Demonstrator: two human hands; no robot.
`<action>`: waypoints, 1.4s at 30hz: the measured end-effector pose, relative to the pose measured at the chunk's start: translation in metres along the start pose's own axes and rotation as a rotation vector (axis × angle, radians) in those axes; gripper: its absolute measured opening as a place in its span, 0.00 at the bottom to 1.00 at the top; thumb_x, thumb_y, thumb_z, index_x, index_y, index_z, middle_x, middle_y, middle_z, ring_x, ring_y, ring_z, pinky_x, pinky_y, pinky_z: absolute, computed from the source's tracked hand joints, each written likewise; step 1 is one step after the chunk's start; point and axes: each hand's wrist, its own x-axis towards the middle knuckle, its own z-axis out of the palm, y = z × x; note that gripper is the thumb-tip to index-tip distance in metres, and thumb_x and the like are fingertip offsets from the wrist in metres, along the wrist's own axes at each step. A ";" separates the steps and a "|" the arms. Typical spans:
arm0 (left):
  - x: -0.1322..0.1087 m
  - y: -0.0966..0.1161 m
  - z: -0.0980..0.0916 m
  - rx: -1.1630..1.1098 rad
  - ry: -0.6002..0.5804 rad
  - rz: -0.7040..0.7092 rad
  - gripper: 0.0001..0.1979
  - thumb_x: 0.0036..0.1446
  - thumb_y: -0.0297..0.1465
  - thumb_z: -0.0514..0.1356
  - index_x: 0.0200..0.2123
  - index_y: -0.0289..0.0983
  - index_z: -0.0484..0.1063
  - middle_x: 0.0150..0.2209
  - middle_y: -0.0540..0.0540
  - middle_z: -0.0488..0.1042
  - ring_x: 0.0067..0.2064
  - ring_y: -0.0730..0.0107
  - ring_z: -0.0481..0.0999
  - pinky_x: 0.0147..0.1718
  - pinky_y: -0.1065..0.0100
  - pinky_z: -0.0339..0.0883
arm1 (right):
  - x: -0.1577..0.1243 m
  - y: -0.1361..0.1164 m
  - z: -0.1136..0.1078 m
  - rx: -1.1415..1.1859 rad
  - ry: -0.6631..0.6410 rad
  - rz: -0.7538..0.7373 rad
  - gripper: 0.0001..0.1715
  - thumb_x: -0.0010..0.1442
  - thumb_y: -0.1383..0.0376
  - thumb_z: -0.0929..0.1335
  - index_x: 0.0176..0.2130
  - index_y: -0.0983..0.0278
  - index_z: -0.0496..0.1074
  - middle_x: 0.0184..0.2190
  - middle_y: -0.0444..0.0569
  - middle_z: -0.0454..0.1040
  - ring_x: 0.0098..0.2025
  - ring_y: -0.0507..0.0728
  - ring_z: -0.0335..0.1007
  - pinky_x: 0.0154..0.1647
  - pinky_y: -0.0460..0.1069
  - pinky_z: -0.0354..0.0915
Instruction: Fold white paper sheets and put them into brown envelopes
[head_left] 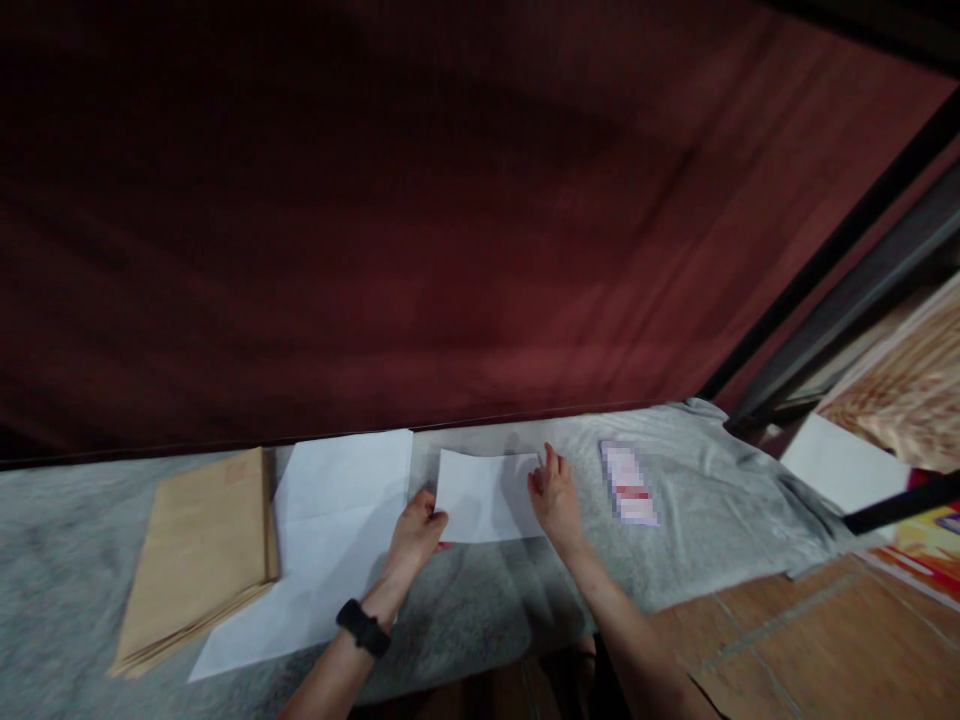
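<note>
A folded white sheet of paper (486, 495) lies on the grey cloth (465, 610) in front of me. My left hand (415, 535), with a black watch on the wrist, pinches the sheet's left edge with closed fingers. My right hand (555, 498) rests on the sheet's right edge, fingers stretched and pressing it flat. To the left lies a stack of larger white sheets (330, 530), and beside that a pile of brown envelopes (199, 555).
A small printed card or leaflet (630, 485) lies on the cloth right of my right hand. A dark red curtain (420, 220) hangs behind the surface. Black metal bars (847, 290), a white sheet (844, 465) and wood-pattern floor (817, 640) are at right.
</note>
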 end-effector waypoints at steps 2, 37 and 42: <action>-0.002 0.000 0.001 0.002 -0.036 -0.033 0.06 0.53 0.24 0.55 0.33 0.40 0.62 0.24 0.54 0.73 0.23 0.71 0.75 0.20 0.74 0.65 | -0.007 -0.009 0.005 -0.061 0.018 -0.115 0.29 0.67 0.64 0.60 0.64 0.70 0.60 0.60 0.64 0.68 0.60 0.64 0.66 0.59 0.59 0.65; 0.014 -0.014 0.069 0.965 0.140 0.713 0.30 0.70 0.41 0.42 0.68 0.31 0.56 0.69 0.38 0.57 0.71 0.59 0.53 0.69 0.52 0.45 | -0.040 -0.027 0.017 -0.213 -0.467 -0.311 0.32 0.69 0.66 0.57 0.70 0.61 0.54 0.71 0.51 0.51 0.72 0.64 0.47 0.70 0.63 0.47; 0.018 -0.019 0.059 1.003 0.170 0.715 0.29 0.70 0.40 0.42 0.69 0.33 0.56 0.70 0.38 0.55 0.72 0.58 0.51 0.69 0.52 0.44 | -0.038 -0.015 0.013 -0.191 -0.403 -0.325 0.29 0.71 0.60 0.59 0.68 0.60 0.59 0.70 0.51 0.55 0.70 0.62 0.51 0.69 0.60 0.50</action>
